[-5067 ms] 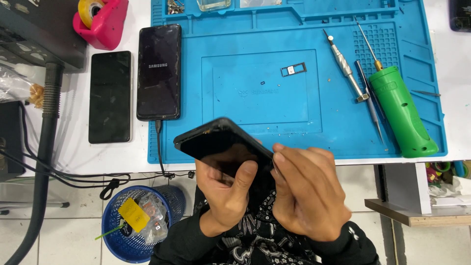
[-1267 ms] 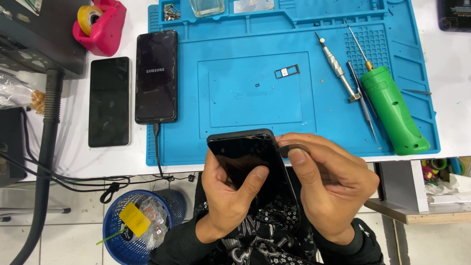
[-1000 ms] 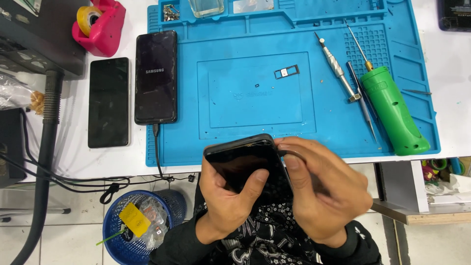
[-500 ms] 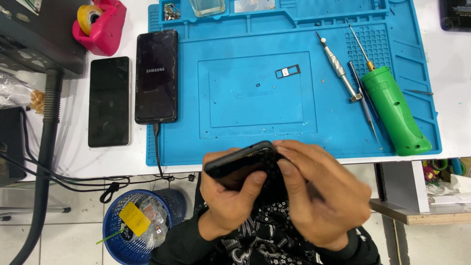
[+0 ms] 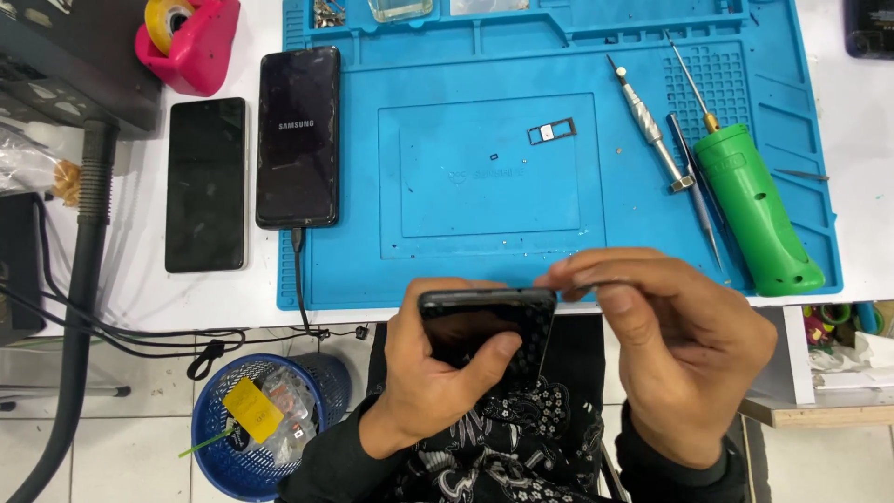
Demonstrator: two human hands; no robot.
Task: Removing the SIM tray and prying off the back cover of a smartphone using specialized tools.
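Note:
My left hand (image 5: 424, 396) grips a black phone (image 5: 480, 326) below the front edge of the table, thumb across its dark face, top edge tipped up toward me. My right hand (image 5: 684, 359) is beside it, fingertips pinched on a thin dark strip (image 5: 596, 280) at the phone's upper right corner. I cannot tell whether the strip is a tool or part of the phone. Both hands hover over my lap, just in front of the blue work mat (image 5: 484, 251).
On the mat lie a small card tray (image 5: 551, 131), a silver screwdriver (image 5: 649, 126), a green powered driver (image 5: 754, 210) and a cabled phone (image 5: 298, 135). Another dark phone (image 5: 207, 183) and a pink tape dispenser (image 5: 191, 42) sit left. A blue waste basket (image 5: 265, 419) stands below.
The phone has tipped from nearly flat, screen up, to edge-on with its top rim facing me. My right hand has shifted from over the phone's right side to its upper right corner.

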